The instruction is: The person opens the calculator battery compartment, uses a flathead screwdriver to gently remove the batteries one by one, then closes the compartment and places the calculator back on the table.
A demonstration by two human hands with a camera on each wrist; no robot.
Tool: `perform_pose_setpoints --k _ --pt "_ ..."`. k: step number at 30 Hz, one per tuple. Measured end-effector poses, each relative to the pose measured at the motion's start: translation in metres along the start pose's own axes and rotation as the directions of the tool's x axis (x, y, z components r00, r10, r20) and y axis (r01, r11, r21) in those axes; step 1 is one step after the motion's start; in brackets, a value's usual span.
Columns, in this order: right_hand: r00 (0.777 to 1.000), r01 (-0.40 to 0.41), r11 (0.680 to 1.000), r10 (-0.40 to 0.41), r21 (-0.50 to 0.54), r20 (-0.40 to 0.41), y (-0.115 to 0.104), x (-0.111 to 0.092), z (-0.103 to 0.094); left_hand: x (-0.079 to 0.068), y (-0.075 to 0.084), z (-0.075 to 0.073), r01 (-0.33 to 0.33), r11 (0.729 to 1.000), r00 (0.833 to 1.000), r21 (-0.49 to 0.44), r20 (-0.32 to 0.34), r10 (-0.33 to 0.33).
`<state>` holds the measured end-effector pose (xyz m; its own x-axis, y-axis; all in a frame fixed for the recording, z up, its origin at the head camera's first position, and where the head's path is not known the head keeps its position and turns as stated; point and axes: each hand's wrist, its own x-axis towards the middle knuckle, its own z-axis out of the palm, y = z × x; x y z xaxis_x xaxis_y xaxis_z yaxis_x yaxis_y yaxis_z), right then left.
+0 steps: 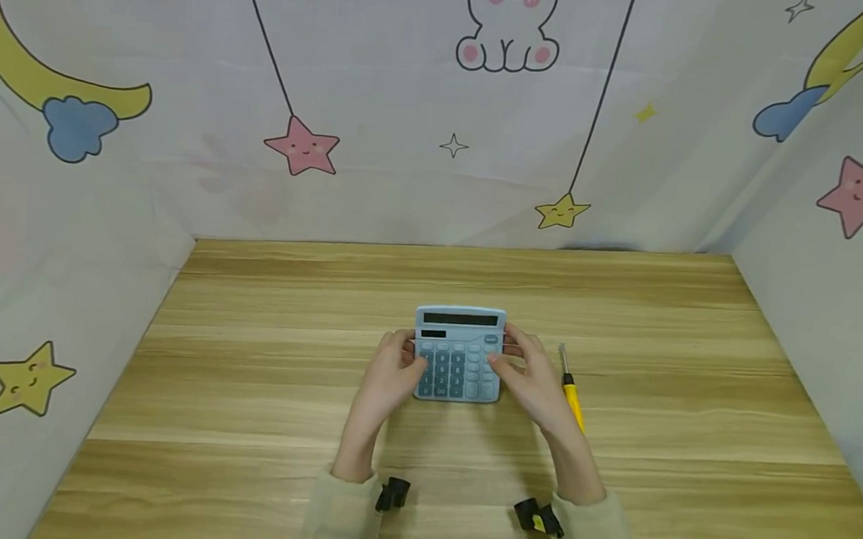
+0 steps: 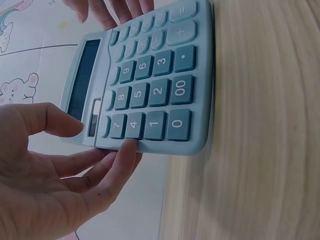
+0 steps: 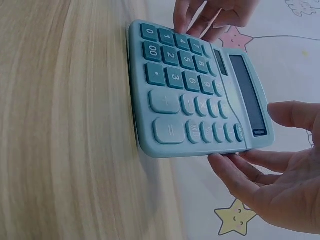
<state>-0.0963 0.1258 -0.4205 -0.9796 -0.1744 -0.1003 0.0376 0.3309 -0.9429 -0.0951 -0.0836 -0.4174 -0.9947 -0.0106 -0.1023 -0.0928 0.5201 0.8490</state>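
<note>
A light blue calculator (image 1: pixel 470 368) with darker number keys is held between both hands, its keys facing up towards the head camera. My left hand (image 1: pixel 388 377) grips its left side, thumb over the front and the other fingers at the edge. Opposite it, my right hand (image 1: pixel 539 387) holds the right edge the same way. In the right wrist view the calculator (image 3: pixel 165 107) leans back, its bottom edge close to the table, and a small mark shows on its display (image 3: pixel 248 95). Fingers behind the calculator are partly hidden.
A screwdriver (image 1: pixel 571 396) with a yellow and black handle lies on the wood-grain table (image 1: pixel 240 423), just right of the right hand. White cloth walls (image 1: pixel 384 91) printed with stars and moons surround the table at the back and both sides.
</note>
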Motion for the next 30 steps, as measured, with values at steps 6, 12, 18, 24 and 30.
perform_pose_setpoints --k 6,12,18,24,30 --pt "0.999 0.029 0.999 -0.029 0.033 0.015 -0.001 -0.0023 0.0004 0.0001 0.001 0.0008 -0.02 0.998 1.0 -0.056 -0.013 0.02" --pt "0.998 0.036 0.997 -0.039 0.074 0.041 -0.0014 -0.003 0.0017 -0.0006 0.0019 0.0017 -0.024 0.996 1.0 -0.089 -0.019 0.023" --pt "0.998 0.035 0.997 -0.039 0.072 0.052 -0.0031 -0.0038 0.0012 -0.0005 0.0018 0.0027 -0.022 0.993 1.0 -0.114 -0.009 0.021" --pt "0.997 0.046 0.997 -0.05 0.062 0.056 -0.0048 -0.0047 0.0 -0.0005 0.0018 0.0036 -0.039 0.984 0.999 -0.172 -0.013 0.037" --pt "0.997 0.059 0.995 -0.063 0.077 0.054 -0.0048 -0.0042 -0.0009 -0.0008 0.0017 0.0025 -0.032 0.977 0.999 -0.212 -0.006 0.031"
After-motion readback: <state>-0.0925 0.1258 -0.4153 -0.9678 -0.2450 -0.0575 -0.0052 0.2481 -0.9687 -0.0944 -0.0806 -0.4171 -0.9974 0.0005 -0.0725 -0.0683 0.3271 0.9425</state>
